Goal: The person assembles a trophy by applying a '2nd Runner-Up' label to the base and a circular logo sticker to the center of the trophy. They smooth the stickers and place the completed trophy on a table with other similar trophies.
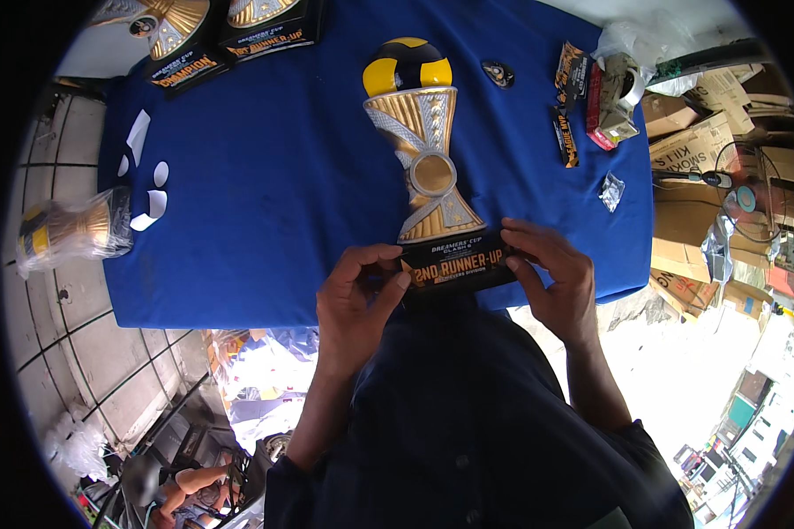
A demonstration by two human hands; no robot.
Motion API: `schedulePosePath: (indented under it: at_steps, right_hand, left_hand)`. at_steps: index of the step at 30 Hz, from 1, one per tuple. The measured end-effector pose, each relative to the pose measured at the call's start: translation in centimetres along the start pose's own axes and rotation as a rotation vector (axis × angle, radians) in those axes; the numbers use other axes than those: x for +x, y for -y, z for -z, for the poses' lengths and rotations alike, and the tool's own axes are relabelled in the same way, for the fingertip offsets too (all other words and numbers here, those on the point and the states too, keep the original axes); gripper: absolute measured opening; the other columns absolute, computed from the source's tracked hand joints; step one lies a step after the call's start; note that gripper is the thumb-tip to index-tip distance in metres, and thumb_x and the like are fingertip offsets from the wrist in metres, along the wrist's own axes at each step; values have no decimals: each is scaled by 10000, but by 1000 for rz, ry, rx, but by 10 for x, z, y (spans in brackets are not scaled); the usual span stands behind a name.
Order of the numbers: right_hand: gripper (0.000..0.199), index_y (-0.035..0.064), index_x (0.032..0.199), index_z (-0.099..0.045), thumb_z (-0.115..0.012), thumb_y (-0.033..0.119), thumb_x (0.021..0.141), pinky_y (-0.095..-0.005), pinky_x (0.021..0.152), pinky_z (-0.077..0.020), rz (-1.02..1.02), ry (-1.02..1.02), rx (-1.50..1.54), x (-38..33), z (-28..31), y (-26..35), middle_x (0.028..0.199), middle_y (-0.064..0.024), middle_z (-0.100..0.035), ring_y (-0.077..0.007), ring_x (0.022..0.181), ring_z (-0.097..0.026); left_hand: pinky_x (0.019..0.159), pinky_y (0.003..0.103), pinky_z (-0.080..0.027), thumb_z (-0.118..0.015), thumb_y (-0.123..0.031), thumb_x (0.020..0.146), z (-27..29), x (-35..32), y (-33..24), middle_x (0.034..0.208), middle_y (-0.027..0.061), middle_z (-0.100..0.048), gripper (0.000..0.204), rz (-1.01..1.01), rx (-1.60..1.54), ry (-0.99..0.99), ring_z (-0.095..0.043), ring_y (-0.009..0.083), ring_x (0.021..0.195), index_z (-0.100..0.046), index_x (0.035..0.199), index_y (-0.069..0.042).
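Observation:
A gold and silver trophy (423, 132) topped by a black and yellow ball lies on the blue cloth, its black base (459, 284) toward me. Across the front of that base runs a black label (459, 263) with orange and white lettering. My left hand (351, 300) is closed on the left end of the base, thumb near the label's edge. At the opposite end, my right hand (560, 286) grips it between thumb and fingers. I cannot tell whether the fingertips press on the label itself or only on the base.
The blue-covered table (265, 176) carries two more trophies (269, 26) at the far left. White paper scraps (138, 132) and a plastic-wrapped trophy (75, 231) lie left. On the right are black labels (566, 132), a tape dispenser (625, 97) and a round emblem (498, 73); cardboard (688, 212) is piled beyond.

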State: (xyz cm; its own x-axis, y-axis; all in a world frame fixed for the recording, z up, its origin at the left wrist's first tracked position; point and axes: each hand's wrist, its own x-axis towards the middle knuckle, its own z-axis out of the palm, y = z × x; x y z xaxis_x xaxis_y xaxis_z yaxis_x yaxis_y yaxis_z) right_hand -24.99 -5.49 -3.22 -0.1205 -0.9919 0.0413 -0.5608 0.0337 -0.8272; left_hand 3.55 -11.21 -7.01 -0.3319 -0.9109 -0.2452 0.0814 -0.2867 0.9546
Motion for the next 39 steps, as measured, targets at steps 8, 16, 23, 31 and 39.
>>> schedulePosePath:
  at_steps: [8,16,23,31,39]
  right_hand:
    - [377,-8,1356,-758,-748,-89,988,-396,1082,-652,-135,-98,284,-5,-13,0,1455,-165,-739,-273,1267,-771]
    - [374,-10,1385,-709,-745,-62,1017,-391,1132,-614,-232,-66,513,-7,-16,-12,1496,-141,-683,-249,1338,-714]
    - [386,-9,1394,-667,-734,-83,1021,-399,1146,-609,-232,-4,558,-5,-11,-18,1533,-149,-649,-253,1363,-692]
    - [373,-25,1389,-648,-700,-109,1029,-418,1205,-586,-232,53,582,-2,-5,-22,1536,-170,-636,-264,1444,-640]
    - [327,-17,1342,-669,-728,-92,1030,-407,1166,-616,-263,50,598,1,-5,-23,1518,-172,-663,-254,1402,-673]
  left_hand:
    - [1013,316,-566,-793,96,1012,-3,7,-1,1128,25,-675,365,-32,-63,-7,-676,138,1130,-709,1351,-12]
    - [1003,306,-588,-787,93,1019,-2,6,-2,1164,38,-670,370,3,-48,-27,-673,136,1122,-691,1361,-11]
    - [1004,311,-577,-814,65,1014,-3,3,-3,1164,42,-685,370,74,-95,-76,-683,148,1124,-702,1361,1]
    - [1036,330,-562,-828,24,1008,-4,2,-1,1168,43,-706,375,77,-105,-80,-691,155,1150,-706,1360,-12]
    - [1002,311,-598,-807,64,1021,-3,0,-3,1177,47,-694,372,48,-99,-73,-693,143,1139,-702,1373,5]
